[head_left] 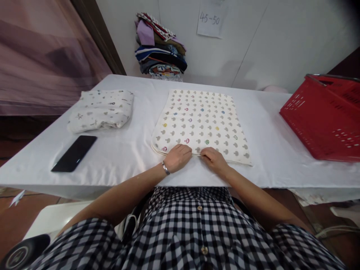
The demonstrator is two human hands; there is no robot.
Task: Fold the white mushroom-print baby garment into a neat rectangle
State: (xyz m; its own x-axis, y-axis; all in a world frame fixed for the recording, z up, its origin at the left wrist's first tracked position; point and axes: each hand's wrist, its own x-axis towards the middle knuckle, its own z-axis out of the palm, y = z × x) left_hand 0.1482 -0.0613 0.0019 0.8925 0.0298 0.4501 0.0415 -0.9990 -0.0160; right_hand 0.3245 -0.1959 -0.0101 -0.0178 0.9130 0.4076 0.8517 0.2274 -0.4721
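Note:
A cream cloth (201, 118) printed with small mushrooms lies flat and folded in layers on the white-covered table. My left hand (178, 157), with a metal bracelet at the wrist, has its fingers closed on the cloth's near edge. Just to the right, my right hand (214, 159) pinches the same edge between thumb and fingers. A short stretch of the edge shows between the two hands. The fingertips are partly hidden where they meet the fabric.
On the left, a folded white patterned cloth (102, 110) lies behind a black phone (74, 153). A red plastic basket (323, 120) stands at the right. Folded clothes (160, 48) are stacked beyond the far edge of the white tablecloth (126, 165). A paper sign (209, 20) hangs on the wall.

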